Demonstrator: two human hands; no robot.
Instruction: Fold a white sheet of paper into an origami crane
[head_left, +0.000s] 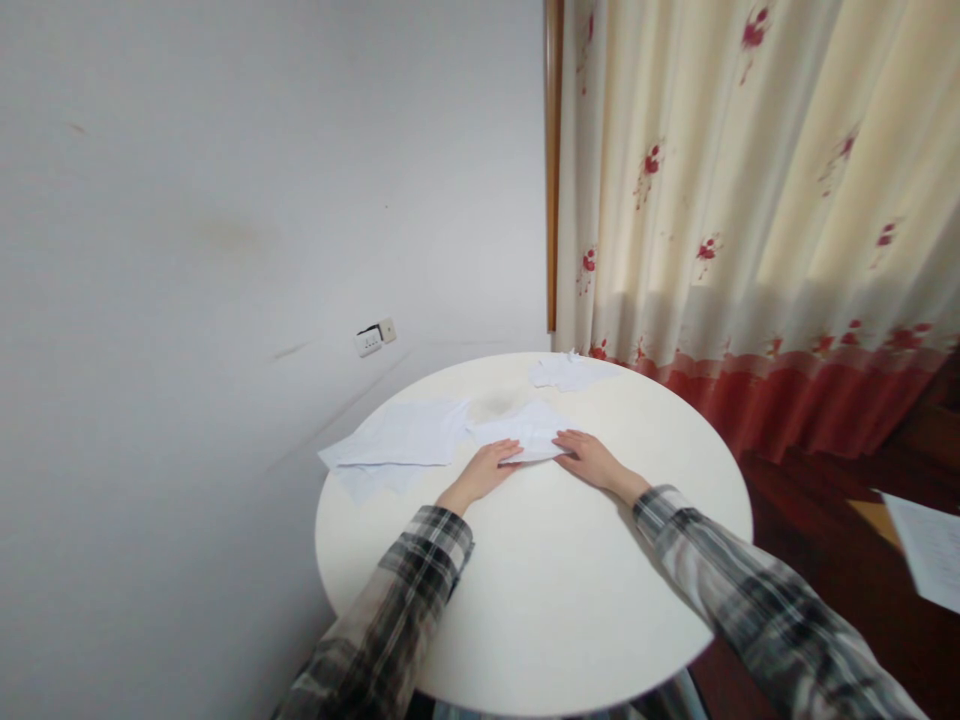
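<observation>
Sheet (532, 425) is lying beyond the middle of the table (585, 600), toward the far edge, with left hand (487, 470) and right hand (596, 462) touching its near corners. Fingers are resting on top, thumbs by its near edge; whether they are pinching it, I cannot tell. Beside it, more sheets (401, 435) are spreading to the table's left edge, while a ragged piece (568, 374) is lying by the far edge. Behind, a curtain (720, 200) is hanging.

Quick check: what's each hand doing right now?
Left hand: fingers on the left end of a white sheet; firm grip or not, cannot tell.
Right hand: fingers at the sheet's right end; grip likewise cannot be told.
</observation>
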